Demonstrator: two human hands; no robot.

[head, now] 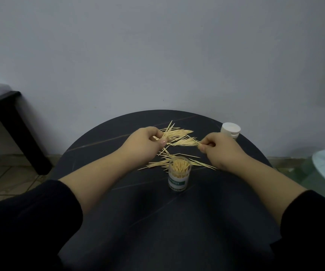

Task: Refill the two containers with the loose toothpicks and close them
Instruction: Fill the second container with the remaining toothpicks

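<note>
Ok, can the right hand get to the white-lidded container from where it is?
Probably yes: the white-lidded container stands just beyond the right hand, nothing between, though its fingers pinch toothpicks.

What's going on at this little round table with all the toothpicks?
A person at a round dark table is gathering loose wooden toothpicks scattered on it. The left hand pinches one bundle and the right hand pinches another. Nearer the person stands a clear plastic container with a green-and-white label, lid off and already packed with toothpicks. A white-capped container sits near the table's far right edge, partly behind the right hand. Many toothpicks lie loose on the table.
</note>
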